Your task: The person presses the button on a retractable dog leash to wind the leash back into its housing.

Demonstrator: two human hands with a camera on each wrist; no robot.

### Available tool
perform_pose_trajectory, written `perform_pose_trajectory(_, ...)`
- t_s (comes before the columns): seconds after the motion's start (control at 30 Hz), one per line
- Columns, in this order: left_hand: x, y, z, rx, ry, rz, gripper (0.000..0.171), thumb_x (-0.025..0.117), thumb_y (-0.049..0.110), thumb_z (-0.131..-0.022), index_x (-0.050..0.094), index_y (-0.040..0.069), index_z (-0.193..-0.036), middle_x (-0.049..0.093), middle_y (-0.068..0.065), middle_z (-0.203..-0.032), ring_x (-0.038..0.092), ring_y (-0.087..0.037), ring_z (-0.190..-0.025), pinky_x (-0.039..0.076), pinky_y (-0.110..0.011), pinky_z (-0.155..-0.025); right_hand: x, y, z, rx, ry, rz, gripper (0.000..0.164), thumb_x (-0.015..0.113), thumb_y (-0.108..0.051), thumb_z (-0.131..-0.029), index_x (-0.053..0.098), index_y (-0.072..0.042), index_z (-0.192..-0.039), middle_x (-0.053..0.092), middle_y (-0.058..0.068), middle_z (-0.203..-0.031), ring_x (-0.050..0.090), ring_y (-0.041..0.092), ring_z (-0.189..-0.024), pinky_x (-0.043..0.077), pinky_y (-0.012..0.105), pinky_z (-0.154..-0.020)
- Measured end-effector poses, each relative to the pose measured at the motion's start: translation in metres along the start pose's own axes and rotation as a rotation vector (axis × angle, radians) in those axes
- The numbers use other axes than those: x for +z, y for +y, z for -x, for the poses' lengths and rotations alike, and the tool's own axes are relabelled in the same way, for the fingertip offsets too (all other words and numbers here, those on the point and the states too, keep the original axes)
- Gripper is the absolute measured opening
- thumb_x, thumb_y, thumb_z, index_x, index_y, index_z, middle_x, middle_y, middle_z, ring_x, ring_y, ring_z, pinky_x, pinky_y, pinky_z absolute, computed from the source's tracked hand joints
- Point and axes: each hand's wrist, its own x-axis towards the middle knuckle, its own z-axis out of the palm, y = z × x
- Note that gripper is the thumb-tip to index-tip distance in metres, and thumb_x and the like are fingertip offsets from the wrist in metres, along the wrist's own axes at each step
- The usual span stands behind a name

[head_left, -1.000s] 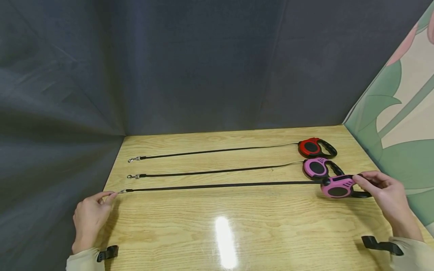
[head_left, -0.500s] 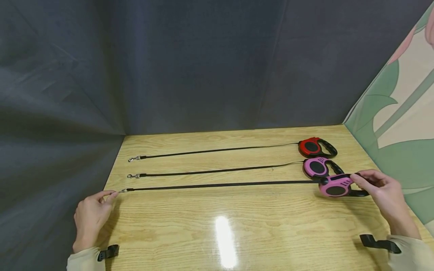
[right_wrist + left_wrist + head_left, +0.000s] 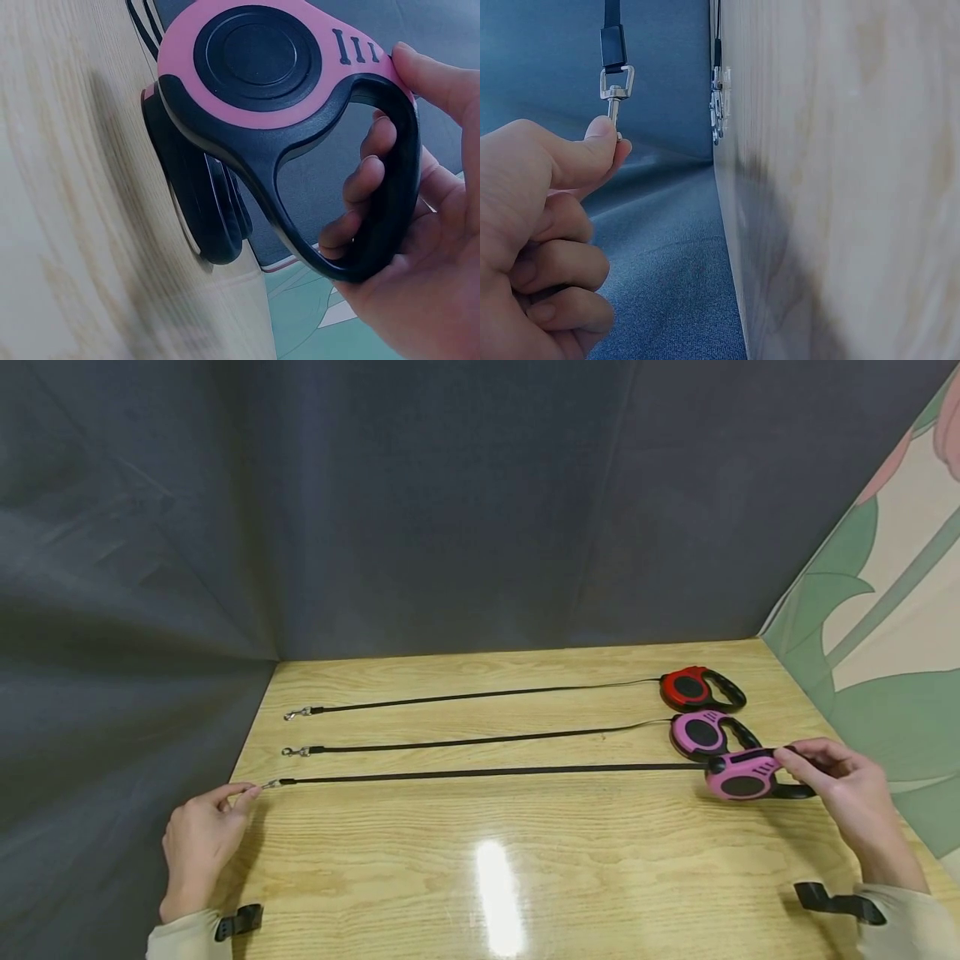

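A pink and black retractable dog leash (image 3: 742, 787) hangs in my right hand (image 3: 847, 781), held above the table at the right. In the right wrist view my fingers (image 3: 366, 180) curl through the loop of its black handle (image 3: 401, 195), and the thumb lies at the top of the casing. Its black strap (image 3: 495, 772) runs taut across to the left. There my left hand (image 3: 206, 839) pinches the metal snap hook (image 3: 615, 97) between thumb and forefinger, with the other fingers curled in.
Behind it, another pink leash (image 3: 701, 732) and a red leash (image 3: 688, 687) lie on the wooden table (image 3: 375, 877), straps stretched leftward to their metal hooks. A dark cloth (image 3: 450, 510) rises at the back and left. A leaf-patterned panel (image 3: 900, 610) borders the right side.
My right hand has shifted slightly left with the held leash. The left hand keeps its pinch on the hook, nearly unmoved. The two leashes on the table stay put.
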Motion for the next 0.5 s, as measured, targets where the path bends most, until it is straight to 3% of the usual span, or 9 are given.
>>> perform_pose_trajectory(0.5, -0.0015, 0.0036, 0.0013, -0.003, -0.001, -0.003, 0.033, 0.073, 0.037, -0.103, 0.082, 0.007, -0.113, 0.050, -0.002, -0.059, 0.042, -0.024, -0.051, 0.032, -0.036, -0.051, 0.0058, 0.0019, -0.0025, -0.011, -0.002, 0.020, 0.015, 0.072, -0.012, -0.103, 0.077, -0.026, -0.103, 0.071, -0.028, -0.088, 0.062, -0.008, -0.084, 0.045, 0.011, -0.073)
